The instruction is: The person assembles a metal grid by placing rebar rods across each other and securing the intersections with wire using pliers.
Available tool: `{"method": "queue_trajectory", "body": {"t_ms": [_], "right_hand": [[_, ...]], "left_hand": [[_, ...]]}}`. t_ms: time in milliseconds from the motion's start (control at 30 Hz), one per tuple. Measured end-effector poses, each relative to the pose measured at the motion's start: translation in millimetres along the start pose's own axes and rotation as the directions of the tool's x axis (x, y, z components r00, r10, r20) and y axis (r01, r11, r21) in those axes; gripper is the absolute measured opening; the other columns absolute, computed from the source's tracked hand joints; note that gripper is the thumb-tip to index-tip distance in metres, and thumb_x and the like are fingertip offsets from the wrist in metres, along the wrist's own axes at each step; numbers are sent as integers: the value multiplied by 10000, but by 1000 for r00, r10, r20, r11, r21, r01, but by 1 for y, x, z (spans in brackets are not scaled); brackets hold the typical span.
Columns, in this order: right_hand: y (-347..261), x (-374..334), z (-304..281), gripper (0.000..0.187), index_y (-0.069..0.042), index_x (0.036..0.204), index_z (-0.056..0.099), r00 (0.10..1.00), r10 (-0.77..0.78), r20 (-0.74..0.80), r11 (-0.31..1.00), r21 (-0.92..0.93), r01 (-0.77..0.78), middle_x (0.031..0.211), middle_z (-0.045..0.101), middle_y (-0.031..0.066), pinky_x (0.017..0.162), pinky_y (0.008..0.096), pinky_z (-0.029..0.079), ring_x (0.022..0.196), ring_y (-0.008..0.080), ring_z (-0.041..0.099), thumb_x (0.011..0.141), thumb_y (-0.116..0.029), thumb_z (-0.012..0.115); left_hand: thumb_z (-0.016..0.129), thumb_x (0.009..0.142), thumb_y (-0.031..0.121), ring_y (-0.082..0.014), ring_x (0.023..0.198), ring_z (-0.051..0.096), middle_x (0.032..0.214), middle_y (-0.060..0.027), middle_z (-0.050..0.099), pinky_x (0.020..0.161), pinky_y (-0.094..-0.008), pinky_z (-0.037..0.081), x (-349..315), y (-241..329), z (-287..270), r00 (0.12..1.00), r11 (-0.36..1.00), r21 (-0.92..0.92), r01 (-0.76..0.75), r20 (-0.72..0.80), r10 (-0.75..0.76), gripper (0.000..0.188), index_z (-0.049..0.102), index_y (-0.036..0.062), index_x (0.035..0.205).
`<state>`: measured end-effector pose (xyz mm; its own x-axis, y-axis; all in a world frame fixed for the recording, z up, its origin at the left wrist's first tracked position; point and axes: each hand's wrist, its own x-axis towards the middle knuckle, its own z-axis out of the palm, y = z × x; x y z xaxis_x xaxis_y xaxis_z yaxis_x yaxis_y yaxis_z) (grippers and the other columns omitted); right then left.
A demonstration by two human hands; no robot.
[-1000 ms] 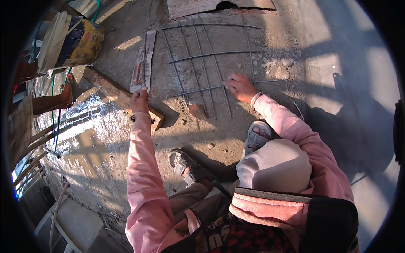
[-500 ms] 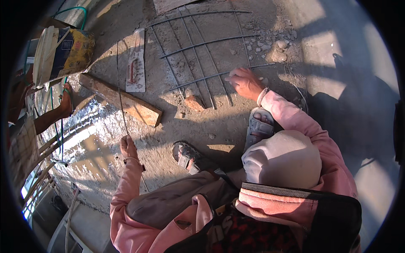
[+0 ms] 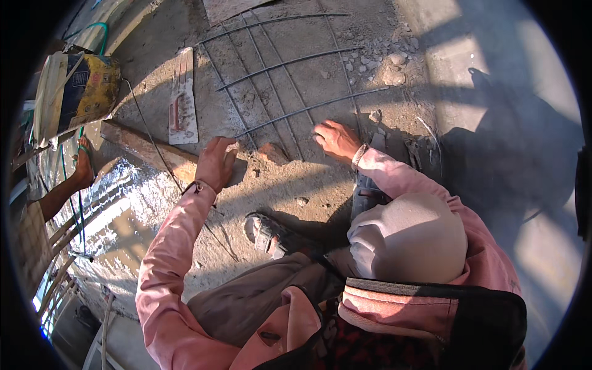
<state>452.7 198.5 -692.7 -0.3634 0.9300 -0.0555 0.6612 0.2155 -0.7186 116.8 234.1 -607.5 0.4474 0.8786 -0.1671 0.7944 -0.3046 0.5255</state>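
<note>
Nearest, you crouched with your sandals, left point(image 3: 265, 234) and right point(image 3: 368, 196), planted apart on the rough floor, likely for balance while you leaned over your work. Ahead of them, your hands were apart from each other, both low along the near edge of the metal grid point(image 3: 283, 64), presumably because its bar ends were easiest to reach there. Your left hand point(image 3: 216, 161) was bent at the fingers with the thumb spread away and seemed empty, just beside the grid's near left corner. Your right hand point(image 3: 338, 142) had its fingers bunched close to the near bar ends; whether they pinched one could not be told.

Between your hands, a broken stone point(image 3: 272, 153) sat among the bar ends; whether it propped any bar was unclear. The grid lay flat on the floor, which probably kept its crossing bars steady. To its left, a loose rod point(image 3: 150, 137) slanted across a wooden plank point(image 3: 132, 143), seemingly passing under your left forearm. A trowel point(image 3: 188, 117) lay beyond the plank, handle up, perhaps set aside to leave your hands free. Further off were rubble point(image 3: 394, 75) right of the grid, a co-worker's foot point(image 3: 84, 166) and a yellow-and-dark bucket point(image 3: 77, 92) at the left, and a flat board point(image 3: 228, 7) past the grid's far edge.
</note>
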Motion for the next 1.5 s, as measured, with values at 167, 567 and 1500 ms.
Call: {"method": "queue_trajectory", "body": {"t_ms": [167, 567, 1500], "right_hand": [[0, 15, -8, 144, -54, 887, 537, 999, 19, -27, 997, 82, -17, 862, 567, 178, 694, 449, 466, 820, 402, 556, 815, -172, 575], [-10, 18, -7, 158, -69, 896, 534, 988, 133, 82, 988, 62, -139, 788, 590, 215, 669, 496, 443, 789, 428, 571, 823, -205, 563], [8, -8, -52, 129, -61, 941, 628, 930, 367, -10, 795, 522, -308, 717, 623, 69, 559, 292, 487, 629, 171, 611, 850, -147, 598]], "left_hand": [[618, 825, 245, -390, 870, 601, 902, -206, 629, 762, -455, 463, 63, -8, 47, 913, 913, -25, 407, -6, -407, 245, 573, 24, 920], [535, 807, 283, -449, 878, 597, 888, -286, 624, 772, -500, 469, 93, -52, 66, 795, 792, 73, 606, -40, -605, 328, 576, -36, 873], [540, 888, 200, -334, 651, 585, 722, -160, 588, 587, -429, 450, -28, 40, 27, 957, 919, -269, 290, 107, -271, 178, 467, 38, 881]]}}
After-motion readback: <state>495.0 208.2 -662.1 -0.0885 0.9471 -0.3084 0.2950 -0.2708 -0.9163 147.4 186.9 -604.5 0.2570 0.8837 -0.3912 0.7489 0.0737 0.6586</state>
